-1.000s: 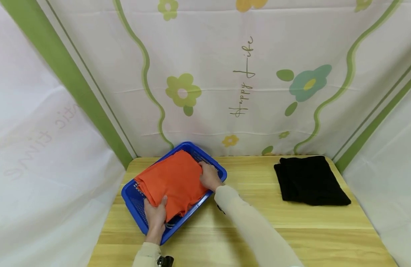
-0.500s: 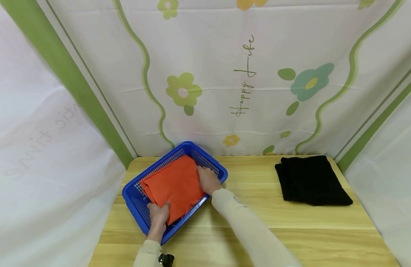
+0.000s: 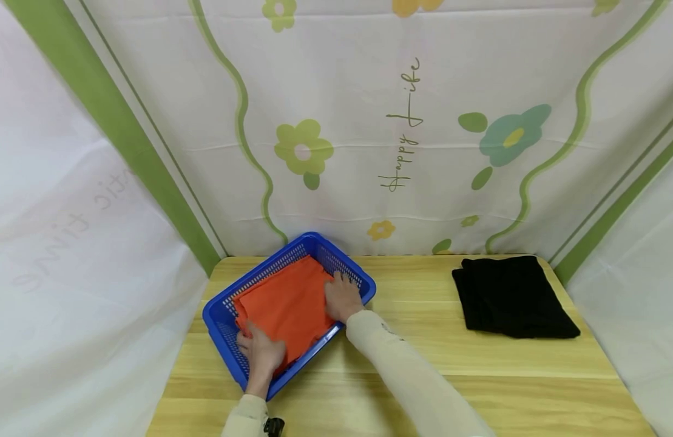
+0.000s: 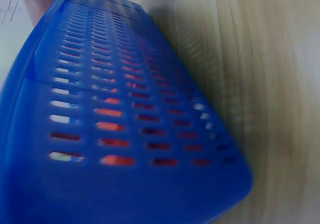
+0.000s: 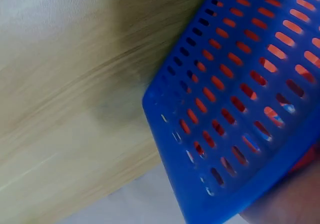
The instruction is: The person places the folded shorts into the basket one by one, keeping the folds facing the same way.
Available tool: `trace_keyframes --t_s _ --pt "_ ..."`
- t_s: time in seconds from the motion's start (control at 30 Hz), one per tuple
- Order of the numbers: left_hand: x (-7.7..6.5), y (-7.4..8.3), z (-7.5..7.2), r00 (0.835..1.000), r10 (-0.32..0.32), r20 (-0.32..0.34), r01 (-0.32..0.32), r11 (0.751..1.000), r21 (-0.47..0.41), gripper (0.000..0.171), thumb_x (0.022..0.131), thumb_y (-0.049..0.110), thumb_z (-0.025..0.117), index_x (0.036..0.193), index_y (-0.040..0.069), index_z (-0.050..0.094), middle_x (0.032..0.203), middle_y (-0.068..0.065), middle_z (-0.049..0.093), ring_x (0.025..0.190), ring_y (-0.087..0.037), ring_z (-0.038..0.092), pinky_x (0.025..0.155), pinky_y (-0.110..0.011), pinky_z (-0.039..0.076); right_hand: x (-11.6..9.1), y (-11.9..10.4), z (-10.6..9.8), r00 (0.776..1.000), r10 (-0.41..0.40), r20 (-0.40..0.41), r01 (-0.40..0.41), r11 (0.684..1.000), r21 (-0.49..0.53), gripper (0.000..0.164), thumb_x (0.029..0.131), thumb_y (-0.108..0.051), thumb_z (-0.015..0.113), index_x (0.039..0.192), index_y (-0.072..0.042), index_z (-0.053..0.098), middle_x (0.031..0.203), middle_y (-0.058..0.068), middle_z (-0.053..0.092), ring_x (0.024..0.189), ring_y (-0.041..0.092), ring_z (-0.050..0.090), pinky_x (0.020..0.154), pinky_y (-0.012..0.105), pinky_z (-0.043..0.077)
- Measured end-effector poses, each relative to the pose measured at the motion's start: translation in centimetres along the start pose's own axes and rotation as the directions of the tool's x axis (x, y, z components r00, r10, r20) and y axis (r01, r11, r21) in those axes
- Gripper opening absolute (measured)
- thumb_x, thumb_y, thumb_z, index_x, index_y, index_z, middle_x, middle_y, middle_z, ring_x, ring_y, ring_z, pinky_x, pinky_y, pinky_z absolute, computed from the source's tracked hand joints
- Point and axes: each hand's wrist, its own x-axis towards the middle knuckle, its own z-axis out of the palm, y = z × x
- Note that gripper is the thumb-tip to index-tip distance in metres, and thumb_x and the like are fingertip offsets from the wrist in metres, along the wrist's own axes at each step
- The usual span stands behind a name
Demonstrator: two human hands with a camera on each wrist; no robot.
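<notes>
From the head view, I see a person with both hands reaching into a blue basket. A folded orange cloth lies in it, between the two hands. The left hand is at the near end of the cloth. Its fingers look loose and a little apart, touching the cloth, though they are blurry. The right hand is at the other end. Its fingertips are tucked out of sight, so I can't tell if they pinch the cloth or just push on it. I think the hands sit at two ends so the cloth lies flat and doesn't bunch up. The basket stands slanted on the wooden surface; maybe that helps both arms reach in. A black cloth, folded too, lies well apart from the right fingers, off to their right. No hand touches it. Beyond the fingers hangs a white curtain with flowers.

From the left wrist view, the basket's side wall is big and close. Orange peeks through the slots, so the cloth is down inside. A bit of skin shows at the top, but no clear fingers.

From the right wrist view, more orange shows through the slots. Some skin is by the rim, and I can't tell what those fingers do.
</notes>
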Motion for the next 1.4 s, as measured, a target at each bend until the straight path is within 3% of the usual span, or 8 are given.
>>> trace_keyframes --t_s 0.13,0.23,0.5,0.67,0.8,0.93,1.1,1.4 --pt "-0.7 0.7 -0.1 0.994 0.099 0.044 -0.108 0.935 0.338 0.069 0.084 0.008 0.071 0.142 -0.014 0.04 0.146 -0.046 0.014 0.132 -0.063 0.018 0.1 -0.071 0.032 -0.4 -0.1 -0.4 1.0 -0.016 0.024 0.016 1.0 0.001 0.018 0.094 -0.022 0.067 0.104 -0.008 0.071 0.112 0.016 0.067 0.107 0.035 0.062 0.093 0.054 0.05" --pt "-1.1 1.1 -0.1 0.986 0.108 0.128 -0.156 0.872 0.464 0.051 0.084 0.018 0.079 0.118 -0.011 0.055 0.127 -0.043 0.036 0.12 -0.062 0.034 0.093 -0.069 0.038 -0.6 0.0 -0.3 0.997 -0.005 0.081 0.003 1.0 0.026 0.011 0.094 -0.019 0.063 0.086 -0.013 0.067 0.09 0.009 0.068 0.088 0.029 0.066 0.081 0.048 0.054" --pt "-1.1 1.1 -0.1 0.975 0.064 0.213 -0.164 0.857 0.489 0.05 0.088 0.027 0.078 0.116 -0.008 0.057 0.118 -0.037 0.045 0.114 -0.058 0.046 0.086 -0.066 0.044 -1.1 0.7 -0.8 0.997 -0.057 0.056 0.051 0.994 0.095 0.024 0.094 -0.019 0.064 0.071 -0.014 0.058 0.069 0.002 0.056 0.063 0.019 0.056 0.06 0.038 0.051" --pt "-1.5 1.8 -0.3 0.978 0.129 0.164 -0.191 0.873 0.45 0.063 0.095 0.03 0.07 0.138 -0.012 0.05 0.135 -0.042 0.041 0.128 -0.064 0.035 0.1 -0.071 0.036 -1.8 1.5 -2.1 0.989 -0.125 -0.074 0.133 0.983 0.124 0.015 0.098 -0.022 0.065 0.091 -0.009 0.069 0.08 0.004 0.065 0.075 0.021 0.064 0.067 0.039 0.054" --pt "-2.2 3.1 -0.2 0.965 0.234 0.114 -0.261 0.874 0.411 0.064 0.097 0.028 0.067 0.143 -0.012 0.046 0.143 -0.042 0.039 0.131 -0.062 0.034 0.105 -0.071 0.031 -2.6 2.4 -3.1 0.974 -0.161 -0.162 0.182 0.975 0.126 0.029 0.101 -0.027 0.063 0.119 -0.006 0.071 0.107 0.009 0.071 0.098 0.027 0.068 0.084 0.043 0.056" --pt "-3.1 4.6 0.6 0.927 0.37 0.062 -0.365 0.85 0.381 0.064 0.096 0.026 0.07 0.141 -0.013 0.047 0.141 -0.038 0.044 0.13 -0.057 0.041 0.104 -0.068 0.036 -4.0 3.4 -4.4 0.948 -0.209 -0.239 0.243 0.962 0.124 0.034 0.101 -0.027 0.064 0.125 -0.005 0.069 0.117 0.012 0.07 0.106 0.03 0.067 0.092 0.045 0.054" --pt "-4.0 6.2 1.6 0.851 0.525 0.021 -0.493 0.783 0.379 0.063 0.095 0.024 0.072 0.14 -0.014 0.049 0.139 -0.034 0.05 0.129 -0.05 0.047 0.104 -0.062 0.041 -6.0 4.8 -5.9 0.927 -0.234 -0.293 0.279 0.953 0.122 0.035 0.1 -0.025 0.066 0.129 -0.005 0.067 0.119 0.013 0.069 0.108 0.03 0.066 0.093 0.047 0.053" --pt "-4.3 8.7 3.5 0.753 0.657 0.037 -0.618 0.688 0.381 0.068 0.096 0.028 0.073 0.145 -0.011 0.045 0.142 -0.032 0.049 0.132 -0.048 0.046 0.107 -0.06 0.039 -9.2 8.5 -6.8 0.913 -0.18 -0.367 0.227 0.97 0.09 0.043 0.099 -0.027 0.068 0.137 -0.007 0.063 0.128 0.012 0.067 0.12 0.033 0.061 0.104 0.053 0.045"
